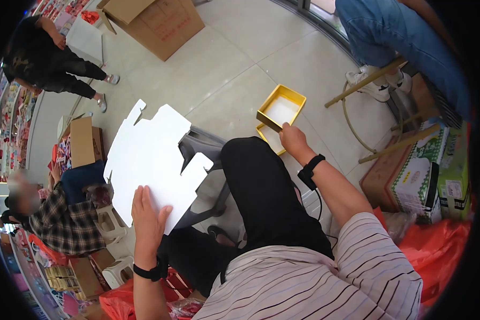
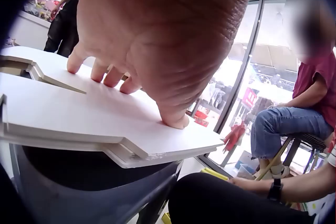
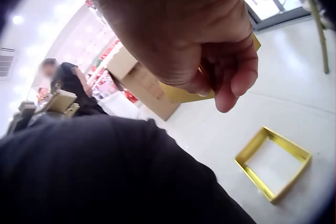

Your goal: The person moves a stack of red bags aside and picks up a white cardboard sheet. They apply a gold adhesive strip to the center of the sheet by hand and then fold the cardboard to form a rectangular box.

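My left hand (image 1: 148, 221) lies with straight, slightly spread fingers on a stack of white die-cut card sheets (image 1: 149, 149). In the left wrist view, its fingertips touch the top sheet (image 2: 105, 108) near one edge. Off to the right, my right hand (image 1: 296, 141) pinches the corner of a yellow rectangular frame (image 1: 269, 121). A second yellow frame (image 1: 261, 132) shows partly behind it. The right wrist view has a gold piece (image 3: 181, 95) between the thumb and curled fingers of that hand (image 3: 184, 40), largely covered by it, and a yellow frame (image 3: 289, 144) on the floor.
The white stack lies on a dark grey stool (image 1: 205, 210) beside my knee (image 1: 250, 160). A big cardboard box (image 1: 168, 32) is ahead. One person stands and another sits at left; a third sits at right by green-white cartons (image 1: 418, 170) and red bags (image 1: 432, 250).
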Demonstrator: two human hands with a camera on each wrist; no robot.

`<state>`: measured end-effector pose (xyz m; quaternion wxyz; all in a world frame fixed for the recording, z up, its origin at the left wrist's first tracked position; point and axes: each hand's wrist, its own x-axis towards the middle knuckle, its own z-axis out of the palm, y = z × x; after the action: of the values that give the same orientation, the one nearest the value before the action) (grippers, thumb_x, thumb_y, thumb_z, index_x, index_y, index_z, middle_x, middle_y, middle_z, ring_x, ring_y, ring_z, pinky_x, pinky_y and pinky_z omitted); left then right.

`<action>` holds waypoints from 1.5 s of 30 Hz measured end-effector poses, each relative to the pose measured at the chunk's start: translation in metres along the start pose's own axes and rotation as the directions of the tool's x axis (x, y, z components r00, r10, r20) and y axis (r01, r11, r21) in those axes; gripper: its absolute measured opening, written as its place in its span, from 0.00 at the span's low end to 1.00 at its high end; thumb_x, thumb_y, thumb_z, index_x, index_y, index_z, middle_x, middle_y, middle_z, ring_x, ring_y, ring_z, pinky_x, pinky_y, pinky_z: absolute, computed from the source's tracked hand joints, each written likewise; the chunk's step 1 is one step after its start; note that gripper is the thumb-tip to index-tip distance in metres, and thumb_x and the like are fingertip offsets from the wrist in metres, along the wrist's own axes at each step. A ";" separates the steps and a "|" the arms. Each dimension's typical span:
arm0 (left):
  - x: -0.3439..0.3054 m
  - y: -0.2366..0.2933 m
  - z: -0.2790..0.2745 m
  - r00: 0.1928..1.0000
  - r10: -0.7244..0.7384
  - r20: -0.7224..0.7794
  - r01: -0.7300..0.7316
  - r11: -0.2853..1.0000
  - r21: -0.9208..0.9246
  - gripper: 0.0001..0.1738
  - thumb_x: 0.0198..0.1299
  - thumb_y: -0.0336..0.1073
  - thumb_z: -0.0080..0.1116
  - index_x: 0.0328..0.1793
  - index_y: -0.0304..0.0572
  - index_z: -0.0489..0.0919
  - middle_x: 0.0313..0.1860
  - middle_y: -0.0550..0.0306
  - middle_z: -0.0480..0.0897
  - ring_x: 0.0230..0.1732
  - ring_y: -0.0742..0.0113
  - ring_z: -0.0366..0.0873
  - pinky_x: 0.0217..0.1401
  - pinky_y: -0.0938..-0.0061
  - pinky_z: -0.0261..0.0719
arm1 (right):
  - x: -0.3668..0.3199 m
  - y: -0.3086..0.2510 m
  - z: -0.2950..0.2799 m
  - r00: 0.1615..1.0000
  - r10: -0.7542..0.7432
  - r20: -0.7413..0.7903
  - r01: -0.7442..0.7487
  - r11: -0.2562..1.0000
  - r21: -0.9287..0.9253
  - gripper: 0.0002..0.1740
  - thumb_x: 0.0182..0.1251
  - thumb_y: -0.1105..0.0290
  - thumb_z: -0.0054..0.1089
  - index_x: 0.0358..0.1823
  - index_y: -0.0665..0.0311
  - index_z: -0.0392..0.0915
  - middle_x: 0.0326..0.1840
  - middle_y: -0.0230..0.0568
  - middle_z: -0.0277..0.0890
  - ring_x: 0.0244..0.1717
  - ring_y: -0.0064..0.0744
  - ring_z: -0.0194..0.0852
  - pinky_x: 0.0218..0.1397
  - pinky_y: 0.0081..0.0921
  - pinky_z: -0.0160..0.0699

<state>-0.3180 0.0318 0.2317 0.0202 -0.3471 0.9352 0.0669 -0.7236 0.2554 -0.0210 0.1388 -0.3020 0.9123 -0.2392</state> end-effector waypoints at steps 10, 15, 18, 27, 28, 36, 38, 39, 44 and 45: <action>0.003 0.003 -0.006 0.999 0.006 0.036 -0.006 1.000 0.007 0.47 0.75 0.49 0.67 0.88 0.27 0.61 0.88 0.28 0.61 0.88 0.31 0.58 0.90 0.46 0.56 | 0.004 0.028 0.071 0.866 0.211 0.453 -0.262 0.964 0.052 0.15 0.75 0.68 0.63 0.40 0.77 0.89 0.30 0.61 0.89 0.32 0.56 0.93 0.44 0.46 0.93; 0.003 0.004 -0.007 0.999 0.001 0.051 -0.002 1.000 0.012 0.47 0.76 0.51 0.66 0.88 0.27 0.61 0.88 0.29 0.60 0.89 0.32 0.57 0.90 0.46 0.56 | 0.010 0.028 0.076 0.696 0.209 0.687 -0.453 0.870 0.195 0.17 0.74 0.66 0.64 0.43 0.78 0.87 0.35 0.58 0.90 0.32 0.50 0.93 0.35 0.43 0.93; 0.004 0.003 -0.008 0.999 0.010 0.050 -0.011 1.000 0.019 0.48 0.76 0.54 0.65 0.89 0.28 0.61 0.88 0.29 0.60 0.89 0.32 0.57 0.90 0.45 0.56 | 0.012 0.032 0.079 0.616 0.173 0.768 -0.494 0.844 0.206 0.18 0.75 0.66 0.63 0.54 0.76 0.86 0.43 0.56 0.91 0.37 0.49 0.94 0.37 0.43 0.95; 0.004 0.002 -0.006 0.999 0.013 0.039 -0.014 1.000 0.027 0.48 0.76 0.55 0.64 0.89 0.28 0.61 0.88 0.28 0.61 0.88 0.30 0.57 0.90 0.45 0.56 | 0.037 0.045 0.041 0.700 0.100 0.707 -0.467 0.813 0.348 0.20 0.82 0.61 0.54 0.60 0.70 0.82 0.50 0.50 0.90 0.41 0.40 0.94 0.39 0.37 0.96; 0.005 0.003 -0.006 0.999 0.013 0.037 -0.014 1.000 0.020 0.48 0.76 0.54 0.65 0.89 0.28 0.61 0.87 0.28 0.61 0.88 0.30 0.57 0.89 0.45 0.57 | 0.043 0.037 0.022 0.749 0.074 0.658 -0.445 0.793 0.417 0.19 0.82 0.61 0.53 0.58 0.69 0.82 0.49 0.49 0.90 0.40 0.39 0.93 0.38 0.36 0.95; 0.005 -0.005 0.009 0.992 0.071 -0.104 -0.069 0.997 0.024 0.47 0.70 0.51 0.73 0.84 0.25 0.67 0.82 0.24 0.67 0.83 0.27 0.65 0.85 0.43 0.62 | 0.078 -0.124 -0.161 0.948 -0.271 0.167 0.078 0.705 0.705 0.17 0.83 0.59 0.57 0.55 0.67 0.83 0.44 0.36 0.87 0.44 0.26 0.88 0.48 0.26 0.86; 0.005 -0.007 0.020 0.982 0.088 -0.169 -0.081 0.996 0.048 0.48 0.68 0.53 0.74 0.83 0.25 0.68 0.82 0.26 0.69 0.82 0.29 0.66 0.84 0.44 0.64 | 0.057 -0.184 -0.196 0.914 -0.401 0.064 0.242 0.664 0.707 0.17 0.84 0.61 0.59 0.59 0.67 0.83 0.46 0.36 0.88 0.48 0.25 0.87 0.54 0.26 0.86; 0.004 -0.007 0.020 0.975 0.099 -0.200 -0.089 0.994 0.059 0.49 0.67 0.53 0.75 0.82 0.25 0.69 0.81 0.27 0.70 0.82 0.29 0.66 0.84 0.44 0.64 | 0.045 -0.209 -0.203 0.867 -0.495 0.057 0.338 0.667 0.664 0.17 0.83 0.63 0.59 0.61 0.68 0.82 0.48 0.36 0.88 0.50 0.26 0.87 0.56 0.26 0.85; -0.014 0.006 0.007 0.972 0.095 -0.212 -0.108 0.993 -0.049 0.53 0.60 0.57 0.80 0.81 0.27 0.71 0.81 0.31 0.72 0.81 0.32 0.69 0.83 0.47 0.68 | -0.027 -0.277 -0.175 0.514 -0.854 0.074 0.751 0.491 0.441 0.27 0.73 0.67 0.72 0.69 0.69 0.80 0.66 0.50 0.85 0.66 0.46 0.84 0.70 0.39 0.83; -0.021 0.009 0.001 0.974 0.094 -0.205 -0.113 0.990 -0.084 0.54 0.58 0.58 0.81 0.80 0.28 0.72 0.81 0.32 0.72 0.81 0.33 0.70 0.83 0.48 0.68 | -0.037 -0.279 -0.161 0.435 -0.895 0.092 0.809 0.434 0.396 0.30 0.71 0.66 0.76 0.70 0.69 0.80 0.70 0.53 0.83 0.70 0.50 0.83 0.73 0.41 0.81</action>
<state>-0.3084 0.0524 0.2336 -0.0941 -0.3035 0.9450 0.0770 -0.6232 0.1391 0.2644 0.1715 -0.7323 0.5511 -0.3614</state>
